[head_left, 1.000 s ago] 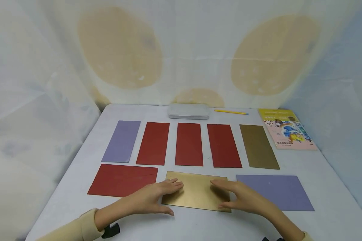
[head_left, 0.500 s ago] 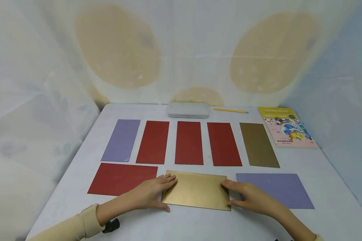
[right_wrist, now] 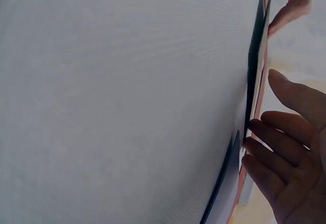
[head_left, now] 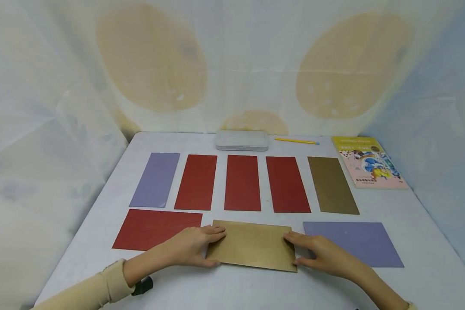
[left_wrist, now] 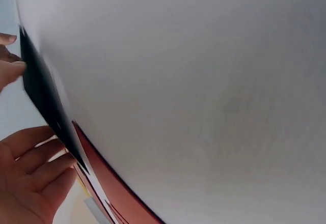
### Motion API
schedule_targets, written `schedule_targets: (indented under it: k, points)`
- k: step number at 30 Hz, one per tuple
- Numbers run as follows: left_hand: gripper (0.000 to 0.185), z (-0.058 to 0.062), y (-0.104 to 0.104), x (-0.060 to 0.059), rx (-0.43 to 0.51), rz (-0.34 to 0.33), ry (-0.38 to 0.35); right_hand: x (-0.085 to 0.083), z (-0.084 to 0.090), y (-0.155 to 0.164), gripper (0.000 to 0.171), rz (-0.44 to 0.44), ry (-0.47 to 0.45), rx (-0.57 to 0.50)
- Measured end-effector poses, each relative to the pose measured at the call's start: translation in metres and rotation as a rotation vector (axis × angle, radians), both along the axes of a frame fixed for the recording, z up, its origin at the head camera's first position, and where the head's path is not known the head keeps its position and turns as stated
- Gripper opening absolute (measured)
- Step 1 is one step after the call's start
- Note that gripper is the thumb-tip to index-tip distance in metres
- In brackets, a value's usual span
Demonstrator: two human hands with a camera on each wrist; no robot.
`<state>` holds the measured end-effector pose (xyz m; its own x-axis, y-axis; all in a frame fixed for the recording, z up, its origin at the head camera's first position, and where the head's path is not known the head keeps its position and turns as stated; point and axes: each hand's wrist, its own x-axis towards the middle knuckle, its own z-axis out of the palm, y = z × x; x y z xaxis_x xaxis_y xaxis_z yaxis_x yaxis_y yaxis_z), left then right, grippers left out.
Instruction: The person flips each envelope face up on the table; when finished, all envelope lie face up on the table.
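1. Our left hand (head_left: 191, 249) and right hand (head_left: 322, 256), fingers straight, press the short ends of the gold envelope (head_left: 252, 246), which lies flat on the tabletop (head_left: 418, 224).
2. It seems squared up between the red envelope (head_left: 155, 229) and purple envelope (head_left: 354, 243), though the wrist views show little; lifting remains.

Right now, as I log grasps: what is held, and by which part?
The gold envelope, by its two short ends: left hand and right hand touch them.

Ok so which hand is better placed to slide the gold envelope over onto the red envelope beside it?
Probably the right hand: it rests on the gold envelope at its far end from the red envelope, so it could push that way. The left hand lies between the two.
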<state>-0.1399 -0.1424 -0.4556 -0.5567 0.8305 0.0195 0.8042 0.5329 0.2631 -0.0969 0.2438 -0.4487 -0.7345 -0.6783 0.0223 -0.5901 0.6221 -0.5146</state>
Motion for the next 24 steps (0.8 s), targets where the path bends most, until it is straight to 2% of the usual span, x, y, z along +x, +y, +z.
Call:
schedule_targets:
  k: [5,9,13,17,21,24]
  points:
    - [0.062,0.004,-0.004,-0.004,0.075,-0.026,-0.055,0.000,0.003,0.003,0.055,0.036,0.056,-0.054]
    - [0.058,0.010,-0.006,-0.007,0.122,-0.019,-0.149,0.001,0.009,0.007,0.049,0.026,0.013,-0.111]
    - [0.057,0.016,-0.006,-0.010,0.157,0.015,-0.270,0.004,0.019,0.012,0.041,-0.009,-0.019,-0.145]
    - [0.050,0.022,-0.007,-0.014,0.191,0.053,-0.411,0.007,0.027,0.016,0.040,0.003,0.048,-0.196]
    - [0.043,0.026,-0.007,-0.016,0.202,0.070,-0.482,0.008,0.033,0.017,0.049,0.061,0.143,-0.291]
    - [0.043,0.028,-0.007,-0.018,0.219,0.078,-0.530,0.007,0.035,0.016,0.056,0.102,0.180,-0.340]
